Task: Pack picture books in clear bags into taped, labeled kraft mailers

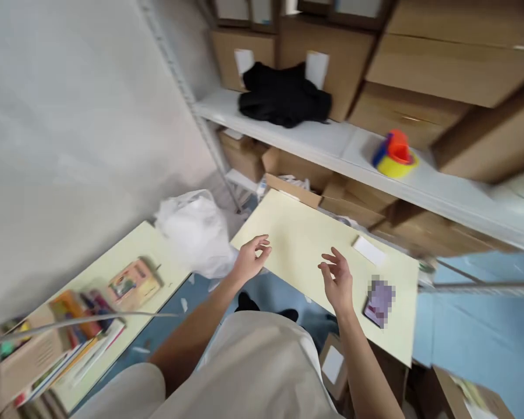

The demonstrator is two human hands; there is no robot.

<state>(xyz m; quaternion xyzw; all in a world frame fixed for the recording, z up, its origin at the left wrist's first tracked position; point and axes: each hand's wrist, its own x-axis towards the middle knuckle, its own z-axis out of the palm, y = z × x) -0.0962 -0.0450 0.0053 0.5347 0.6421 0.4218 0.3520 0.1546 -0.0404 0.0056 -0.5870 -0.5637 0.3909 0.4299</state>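
Observation:
Over the near left edge of the pale yellow table (297,230) hovers my left hand (252,258), its fingers loosely curved and apart, holding nothing. My right hand (338,279) is raised above the table's middle, fingers bent and spread, also with nothing in it. To the right of that hand lies a phone (379,304) with a partly pixelated screen. A small white box (369,251) rests farther back on the tabletop. Beside my left forearm bulges a white plastic bag (194,233), at the end of the side table.
On the left, a second table (144,238) carries a pink illustrated box (133,283) and several books (87,355). Behind, a metal shelf (323,142) bears black cloth (283,96), a tape dispenser (395,156) and cardboard boxes. An open carton (454,396) stands at lower right.

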